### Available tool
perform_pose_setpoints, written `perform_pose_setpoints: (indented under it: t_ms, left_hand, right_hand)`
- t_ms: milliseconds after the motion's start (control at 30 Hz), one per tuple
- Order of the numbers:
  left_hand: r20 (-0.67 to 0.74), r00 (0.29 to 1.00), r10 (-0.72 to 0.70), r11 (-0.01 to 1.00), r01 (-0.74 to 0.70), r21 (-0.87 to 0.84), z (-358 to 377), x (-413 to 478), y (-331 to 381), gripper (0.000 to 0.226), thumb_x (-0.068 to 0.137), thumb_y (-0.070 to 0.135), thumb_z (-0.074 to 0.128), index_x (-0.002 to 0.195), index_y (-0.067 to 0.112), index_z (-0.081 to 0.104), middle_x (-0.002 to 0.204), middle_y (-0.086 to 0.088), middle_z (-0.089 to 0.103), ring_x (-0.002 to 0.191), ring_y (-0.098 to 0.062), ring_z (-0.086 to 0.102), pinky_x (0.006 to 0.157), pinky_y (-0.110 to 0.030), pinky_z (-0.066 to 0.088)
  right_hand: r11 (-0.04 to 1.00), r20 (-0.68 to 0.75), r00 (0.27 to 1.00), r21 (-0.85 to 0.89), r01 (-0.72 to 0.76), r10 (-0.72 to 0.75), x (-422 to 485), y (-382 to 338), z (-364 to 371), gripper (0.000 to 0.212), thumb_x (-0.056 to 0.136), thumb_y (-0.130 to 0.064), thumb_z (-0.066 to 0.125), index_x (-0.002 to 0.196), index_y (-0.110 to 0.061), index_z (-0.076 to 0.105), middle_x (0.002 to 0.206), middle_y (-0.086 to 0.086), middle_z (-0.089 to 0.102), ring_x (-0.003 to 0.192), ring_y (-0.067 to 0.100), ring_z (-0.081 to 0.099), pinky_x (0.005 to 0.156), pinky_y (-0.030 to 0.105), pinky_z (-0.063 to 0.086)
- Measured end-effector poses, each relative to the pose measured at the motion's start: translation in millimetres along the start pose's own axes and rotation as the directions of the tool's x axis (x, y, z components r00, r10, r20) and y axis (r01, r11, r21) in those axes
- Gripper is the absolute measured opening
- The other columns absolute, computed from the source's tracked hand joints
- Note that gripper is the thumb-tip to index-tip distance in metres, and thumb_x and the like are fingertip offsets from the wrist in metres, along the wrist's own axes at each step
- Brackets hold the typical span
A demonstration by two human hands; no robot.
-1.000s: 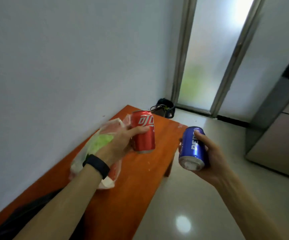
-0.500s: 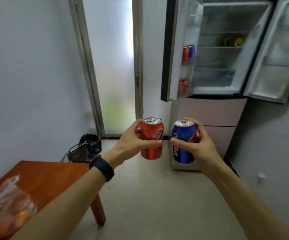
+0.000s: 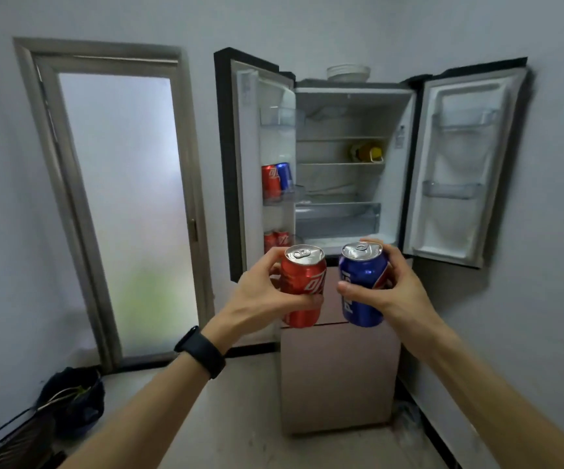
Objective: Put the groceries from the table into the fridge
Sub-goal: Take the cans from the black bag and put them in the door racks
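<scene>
Two cans are held upright before the fridge (image 3: 338, 374), whose doors stand open. The red can (image 3: 302, 286) is gripped by the curled fingers of the left hand (image 3: 267, 296), the blue can (image 3: 363, 282) by the right hand (image 3: 392, 289) — upright, likely to be stood beside the shelved cans (image 3: 275, 179) in the fridge's door.

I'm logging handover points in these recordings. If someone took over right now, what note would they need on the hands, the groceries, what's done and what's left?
Left hand: grips an upright red cola can.
Right hand: grips an upright blue Pepsi can.
Fridge: straight ahead, both upper doors open.
Done: the left door's middle bin holds a red and a blue can, and its lower bin holds two red cans.
Left: shelve both held cans. The table is out of view, so what remains there cannot be told.
</scene>
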State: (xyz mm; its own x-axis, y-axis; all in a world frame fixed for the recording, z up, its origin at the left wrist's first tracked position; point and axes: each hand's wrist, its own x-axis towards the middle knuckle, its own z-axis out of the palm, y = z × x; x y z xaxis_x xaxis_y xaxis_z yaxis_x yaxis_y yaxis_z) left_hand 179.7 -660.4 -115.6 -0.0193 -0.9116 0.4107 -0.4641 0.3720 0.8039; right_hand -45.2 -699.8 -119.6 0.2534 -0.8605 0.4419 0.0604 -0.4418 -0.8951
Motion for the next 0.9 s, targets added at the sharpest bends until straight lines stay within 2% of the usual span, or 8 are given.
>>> perform_pose_setpoints:
  t_ms: [67,133,233,400,533,733,833,900]
  left_hand:
    - [-0.024,0.999,0.034,0.999,-0.034,0.008,-1,49,4,0.07,0.068,0.03,0.089,0.121,0.047,0.047,0.114,0.017,0.062,0.101,0.005,0.06,0.077,-0.012,0.047]
    - [-0.049,0.997,0.065,0.998,-0.063,0.029,-3,95,5,0.072,0.068,0.032,0.089,0.125,0.042,0.047,0.114,0.017,0.061,0.1,0.005,0.06,0.077,-0.012,0.047]
    - [-0.111,0.99,0.091,0.995,-0.085,0.054,-9,159,0,0.073,0.069,0.035,0.089,0.13,0.037,0.047,0.12,0.01,0.062,0.108,-0.006,0.061,0.088,-0.026,0.051]
    - [-0.183,0.974,0.131,0.98,-0.1,0.17,-31,248,4,0.072,0.063,0.046,0.088,0.125,0.038,0.052,0.113,0.013,0.067,0.102,-0.003,0.064,0.085,-0.023,0.053]
    - [-0.286,0.94,0.187,0.956,-0.107,0.274,-54,317,13,0.075,0.056,0.057,0.084,0.122,0.038,0.054,0.11,0.012,0.068,0.099,-0.006,0.066,0.086,-0.029,0.056]
    - [-0.478,0.825,0.302,0.918,-0.116,0.38,-96,421,49,0.07,0.061,0.053,0.089,0.121,0.033,0.059,0.11,0.01,0.07,0.104,-0.009,0.066,0.094,-0.04,0.055]
    - [-0.57,0.745,0.346,0.894,-0.079,0.44,-111,464,71,0.063,0.063,0.051,0.089,0.116,0.031,0.061,0.102,0.017,0.065,0.097,0.0,0.062,0.086,-0.028,0.054]
    - [-0.609,0.704,0.366,0.871,-0.029,0.491,-119,493,80,0.058,0.065,0.049,0.088,0.111,0.029,0.058,0.098,0.019,0.061,0.091,0.003,0.059,0.076,-0.02,0.05]
  right_hand:
    - [1.0,0.011,0.999,-0.005,0.03,-0.03,45,0,-15,0.08,0.059,-0.024,0.088,0.127,-0.044,0.052,0.124,-0.01,0.062,0.111,0.009,0.061,0.077,0.022,0.056]
    - [0.998,0.01,0.998,-0.013,0.06,-0.06,88,3,-27,0.081,0.059,-0.027,0.087,0.128,-0.044,0.05,0.125,-0.011,0.06,0.112,0.011,0.06,0.085,0.029,0.056]
    - [0.995,-0.002,0.995,0.011,0.095,-0.095,149,6,-44,0.079,0.06,-0.03,0.087,0.128,-0.047,0.05,0.124,-0.011,0.061,0.111,0.012,0.061,0.087,0.037,0.057]
    - [0.981,0.02,0.982,0.068,0.184,-0.186,247,1,-60,0.072,0.058,-0.028,0.084,0.12,-0.048,0.052,0.119,-0.016,0.059,0.103,0.005,0.061,0.07,0.019,0.055]
    - [0.957,0.05,0.958,0.085,0.277,-0.281,333,-2,-67,0.074,0.059,-0.03,0.085,0.123,-0.047,0.052,0.122,-0.012,0.06,0.109,0.008,0.06,0.08,0.024,0.056]
    - [0.888,0.09,0.887,0.135,0.44,-0.453,461,-22,-70,0.073,0.061,-0.038,0.081,0.126,-0.04,0.047,0.115,-0.018,0.06,0.103,-0.001,0.057,0.078,0.018,0.05]
    - [0.855,0.065,0.864,0.199,0.48,-0.5,523,-39,-61,0.077,0.06,-0.04,0.081,0.13,-0.034,0.048,0.117,-0.01,0.063,0.104,0.003,0.06,0.076,0.018,0.053]
    - [0.833,0.051,0.852,0.249,0.494,-0.52,565,-45,-51,0.084,0.059,-0.041,0.085,0.133,-0.03,0.049,0.118,-0.002,0.066,0.107,0.011,0.064,0.086,0.033,0.059]
